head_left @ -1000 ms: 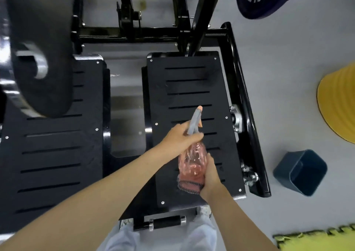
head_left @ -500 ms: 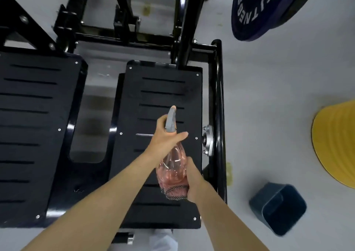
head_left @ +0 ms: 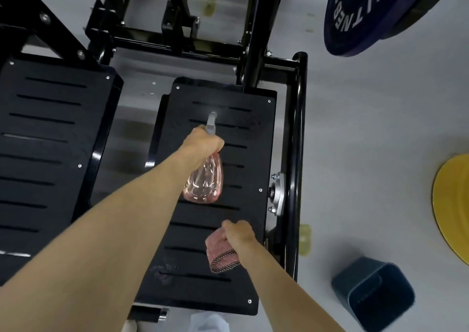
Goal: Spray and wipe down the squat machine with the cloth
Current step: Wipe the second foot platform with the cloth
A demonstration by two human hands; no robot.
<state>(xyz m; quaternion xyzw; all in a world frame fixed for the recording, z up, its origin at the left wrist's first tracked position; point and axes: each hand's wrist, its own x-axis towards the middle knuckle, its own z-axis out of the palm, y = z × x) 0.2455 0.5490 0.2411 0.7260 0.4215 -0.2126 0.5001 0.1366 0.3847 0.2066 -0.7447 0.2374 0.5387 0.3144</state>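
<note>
Closest in, lower centre, the right hand (head_left: 238, 232) has its fingers curled tight round a bunched-up pink cloth (head_left: 220, 251), over the near end of the right footplate (head_left: 250, 133) on the squat machine (head_left: 253, 27). A bit further up, mid-frame, the left hand (head_left: 203, 141) is wrapped round the neck of a clear pink spray bottle (head_left: 204, 183), nozzle pointing at the plate's far end, faint mist there. Blue bin (head_left: 373, 293) on the floor lower right, navy weight plate (head_left: 368, 14) upper right.
</note>
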